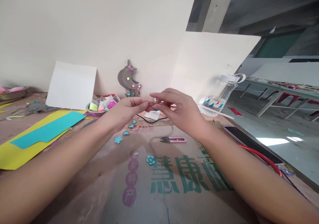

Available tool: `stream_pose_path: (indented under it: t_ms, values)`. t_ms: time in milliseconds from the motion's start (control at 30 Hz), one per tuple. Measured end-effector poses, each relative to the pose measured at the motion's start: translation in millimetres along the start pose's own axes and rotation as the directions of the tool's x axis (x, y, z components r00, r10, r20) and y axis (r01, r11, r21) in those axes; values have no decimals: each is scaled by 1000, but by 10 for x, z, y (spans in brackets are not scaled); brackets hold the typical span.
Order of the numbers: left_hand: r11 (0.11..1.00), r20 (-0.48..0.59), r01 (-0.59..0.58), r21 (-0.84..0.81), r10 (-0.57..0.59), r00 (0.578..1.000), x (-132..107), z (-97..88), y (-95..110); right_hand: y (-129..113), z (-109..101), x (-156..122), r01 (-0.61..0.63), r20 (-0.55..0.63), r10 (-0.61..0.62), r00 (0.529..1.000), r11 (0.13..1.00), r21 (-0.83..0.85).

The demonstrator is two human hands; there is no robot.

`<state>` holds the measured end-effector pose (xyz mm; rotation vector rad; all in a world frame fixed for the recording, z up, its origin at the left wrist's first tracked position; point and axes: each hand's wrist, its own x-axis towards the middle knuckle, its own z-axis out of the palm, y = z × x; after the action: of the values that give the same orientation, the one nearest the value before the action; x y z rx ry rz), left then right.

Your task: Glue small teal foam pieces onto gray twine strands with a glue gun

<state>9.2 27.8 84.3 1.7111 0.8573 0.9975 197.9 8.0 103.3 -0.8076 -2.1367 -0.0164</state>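
My left hand and my right hand meet fingertip to fingertip above the table. Both pinch something tiny between thumb and forefinger; I cannot make out what it is. A thin grey string lies on the cardboard sheet below them, curling towards the pink thread snips. A black cord lies just beyond, under the hands. Small teal foam hearts and flowers are scattered on the cardboard.
A grey moon-shaped ornament leans on the white wall. A bowl of coloured bits, a white card, teal and yellow sheets lie left. A clear water bottle, a phone and a red cable lie right.
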Motion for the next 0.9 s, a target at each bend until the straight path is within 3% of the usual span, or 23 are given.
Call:
stream_pose_path:
  t_ms: [100, 200, 367, 433, 533, 667, 900]
  values:
    - [991, 43, 36, -126, -31, 999, -20, 47, 7, 40, 71, -35, 47, -34, -49, 998, 997, -61]
    - [978, 10, 54, -201, -54, 999, -41, 86, 5, 82, 126, -66, 106, -66, -116, 991, 985, -133]
    - [990, 84, 59, -130, -48, 995, -67, 104, 45, 96, 74, -43, 78, -113, -92, 989, 990, -121]
    - [995, 44, 47, -93, -43, 998, -54, 82, 49, 76, 3, -11, 44, -119, -54, 991, 995, -85]
    - [997, -102, 39, -62, -45, 994, -13, 28, 19, 38, -94, 25, -17, -117, 10, 993, 998, -58]
    - [999, -134, 32, -30, -36, 990, 17, 0, -16, 13, -105, 26, -124, -55, 123, 991, 992, -21]
    - [978, -145, -112, 178, 138, 980, -69, 115, 78, 49, 67, 8, -285, 154, 261, 953, 945, 161]
